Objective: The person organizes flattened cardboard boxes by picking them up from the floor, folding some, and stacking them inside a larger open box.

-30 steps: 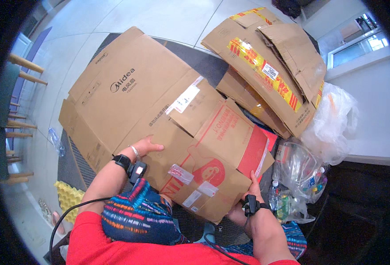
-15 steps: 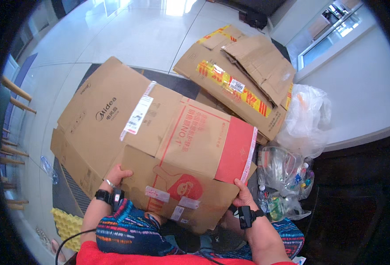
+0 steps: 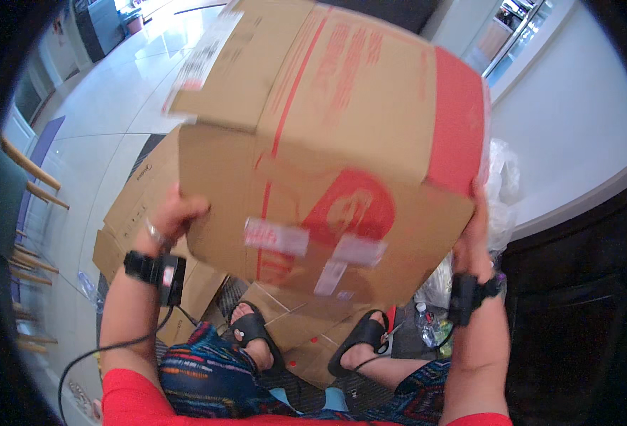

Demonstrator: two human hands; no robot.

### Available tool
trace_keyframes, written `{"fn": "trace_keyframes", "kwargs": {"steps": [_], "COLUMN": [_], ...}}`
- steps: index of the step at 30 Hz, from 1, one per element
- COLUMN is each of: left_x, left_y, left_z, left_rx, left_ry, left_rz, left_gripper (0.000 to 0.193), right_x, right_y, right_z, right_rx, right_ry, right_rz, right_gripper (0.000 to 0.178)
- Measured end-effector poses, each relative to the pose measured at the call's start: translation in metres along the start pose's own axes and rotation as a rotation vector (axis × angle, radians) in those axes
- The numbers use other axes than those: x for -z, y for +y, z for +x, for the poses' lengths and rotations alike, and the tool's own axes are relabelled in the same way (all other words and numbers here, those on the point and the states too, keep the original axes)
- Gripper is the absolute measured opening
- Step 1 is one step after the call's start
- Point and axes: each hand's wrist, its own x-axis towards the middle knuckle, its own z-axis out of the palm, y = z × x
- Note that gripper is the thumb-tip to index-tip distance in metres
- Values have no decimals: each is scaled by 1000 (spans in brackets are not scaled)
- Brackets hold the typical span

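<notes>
A large brown cardboard box (image 3: 342, 142) with red print and white labels fills the middle of the view, raised close to the camera and blurred. My left hand (image 3: 171, 216) grips its lower left side. My right hand (image 3: 474, 238) holds its right side, below the box's red end. Both wrists wear black bands with cables. Below the box I see my feet in black sandals (image 3: 253, 332) and patterned trousers.
Flattened brown cardboard (image 3: 139, 206) lies on the floor at the left, under the raised box. Clear plastic bags (image 3: 501, 177) and bottles (image 3: 427, 323) sit at the right by a white wall. Dark cabinet (image 3: 576, 312) at far right. Wooden chair legs (image 3: 33, 184) at the left edge.
The box has risen from my lap and the floor pile to near the camera, tilting. Both hands moved up with it, still on its sides.
</notes>
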Motion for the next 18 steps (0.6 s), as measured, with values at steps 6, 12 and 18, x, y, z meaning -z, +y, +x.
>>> {"fn": "trace_keyframes", "kwargs": {"steps": [6, 12, 18], "left_x": [-83, -128, -173], "left_y": [54, 34, -33], "left_z": [116, 260, 271], "left_rx": [-188, -5, -26], "left_ry": [-6, -21, 152], "left_rz": [-121, 329, 327], "left_gripper": [35, 38, 46], "right_x": [29, 37, 72], "right_y": [-114, -101, 34], "right_z": [87, 139, 166], "right_rx": [176, 1089, 682], "right_ry": [45, 346, -138], "right_rz": [-322, -1700, -2029], "right_gripper": [62, 58, 60]}}
